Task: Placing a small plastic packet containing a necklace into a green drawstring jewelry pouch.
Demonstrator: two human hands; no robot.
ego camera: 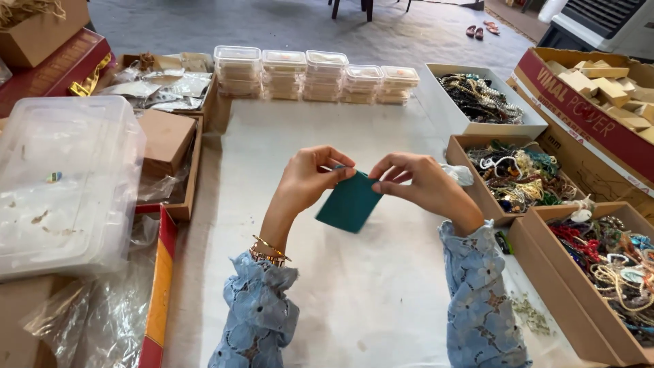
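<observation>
A small teal card or pouch (349, 203) hangs between both hands above the pale work sheet (354, 286). My left hand (310, 178) pinches its top left edge with thumb and fingers. My right hand (415, 180) pinches its top right corner. The card tilts slightly, lower end toward me. Both wrists wear light blue lace sleeves, and gold bangles sit on the left wrist.
Brown boxes of beaded jewellery stand at the right (521, 174) (613, 262), a white box of chains (480, 99) behind them. Stacks of small clear containers (306, 75) line the far edge. A large clear plastic tub (65, 180) and cardboard boxes (167, 140) sit at left.
</observation>
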